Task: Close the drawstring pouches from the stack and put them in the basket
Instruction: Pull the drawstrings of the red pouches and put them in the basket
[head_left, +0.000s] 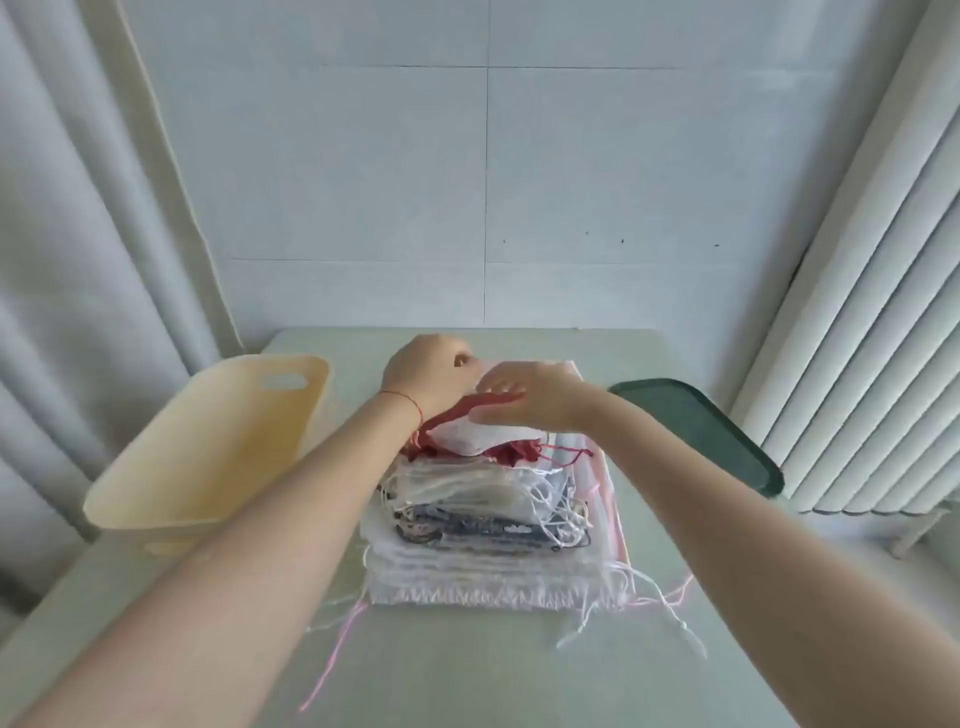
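From the head camera I see both forearms reaching forward over a pale green table (467, 675) toward a stack of drawstring pouches (488, 540) that sits at the table's centre. The stack is made of mostly white and translucent pouches with a few dark ones between them, and loose white and pink cords (644, 608) trail from its near edge onto the table. On top of the stack lies a red pouch (498, 452) partly covered by a white mesh pouch (467, 434). My left hand (431, 371), with a thin red thread around its wrist, has its fingers curled at the far end of the red pouch's top edge; I cannot tell for certain whether they pinch the fabric or a cord. My right hand (530, 400) meets it from the other side, thumb and fingers closed on the red rim (488, 401) of that same pouch. A cream plastic basket (208, 452) stands to the left of the stack, near but apart from it. A dark green tray (696, 431) lies to the right. A grey curtain (78, 260) hangs at left, a white radiator (857, 338) at right.
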